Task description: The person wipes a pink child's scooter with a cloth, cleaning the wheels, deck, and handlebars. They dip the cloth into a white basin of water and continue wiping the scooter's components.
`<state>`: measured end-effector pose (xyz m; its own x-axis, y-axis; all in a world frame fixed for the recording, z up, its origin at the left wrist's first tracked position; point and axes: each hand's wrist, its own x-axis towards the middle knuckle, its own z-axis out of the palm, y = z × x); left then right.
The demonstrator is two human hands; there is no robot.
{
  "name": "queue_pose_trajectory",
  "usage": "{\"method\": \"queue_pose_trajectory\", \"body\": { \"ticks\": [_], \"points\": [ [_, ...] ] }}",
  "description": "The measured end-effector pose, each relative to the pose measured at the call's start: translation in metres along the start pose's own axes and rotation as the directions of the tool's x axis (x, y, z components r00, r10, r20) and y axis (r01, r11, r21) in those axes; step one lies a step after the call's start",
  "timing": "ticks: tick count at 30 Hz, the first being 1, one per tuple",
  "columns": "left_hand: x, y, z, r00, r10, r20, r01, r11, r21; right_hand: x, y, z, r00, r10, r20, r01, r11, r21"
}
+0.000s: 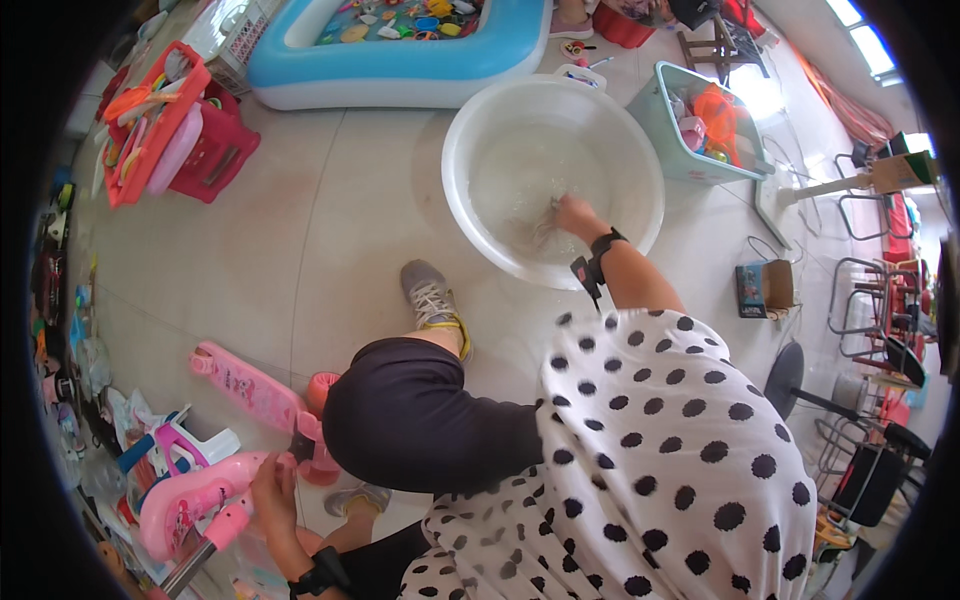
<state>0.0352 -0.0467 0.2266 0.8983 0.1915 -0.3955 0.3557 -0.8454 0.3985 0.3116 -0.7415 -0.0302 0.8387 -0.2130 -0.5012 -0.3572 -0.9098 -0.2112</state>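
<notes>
My right hand (576, 215) reaches into a large white basin (459, 176) of water. Its fingers are closed on a wet greyish cloth (541, 231), which spreads partly under the surface. Down at the lower left, my left hand (271, 484) grips the front of a pink seat (191, 495) on a child's scooter. The scooter's pink deck (251, 386) extends over the floor, with a wheel close to my knee. Part of the scooter's frame is hidden behind my arm and leg.
An inflatable pool (397, 75) holding small toys lies beyond the basin. To its right stands a pale green bin (697, 161) of toys. A red toy basket (154, 131) leans at the left. An open box (763, 289), a round stand base (784, 379) and chairs (862, 292) occupy the right side.
</notes>
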Motion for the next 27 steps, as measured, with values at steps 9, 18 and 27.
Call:
{"method": "queue_pose_trajectory", "body": {
  "ticks": [9,18,27],
  "points": [
    [0.004,-0.003,0.001,0.998,0.062,0.002,-0.062,0.997,0.045,0.017,0.010,-0.012,0.997,-0.064,0.044,0.070,0.987,-0.147],
    [0.003,-0.010,0.001,0.998,-0.046,0.034,0.045,0.998,0.034,0.011,-0.004,0.020,0.941,-0.165,0.295,0.167,0.986,0.017],
    [0.002,0.003,-0.002,0.998,-0.066,0.018,0.064,0.995,0.077,0.010,-0.002,0.026,0.956,-0.242,0.167,0.262,0.958,-0.115]
  ]
}}
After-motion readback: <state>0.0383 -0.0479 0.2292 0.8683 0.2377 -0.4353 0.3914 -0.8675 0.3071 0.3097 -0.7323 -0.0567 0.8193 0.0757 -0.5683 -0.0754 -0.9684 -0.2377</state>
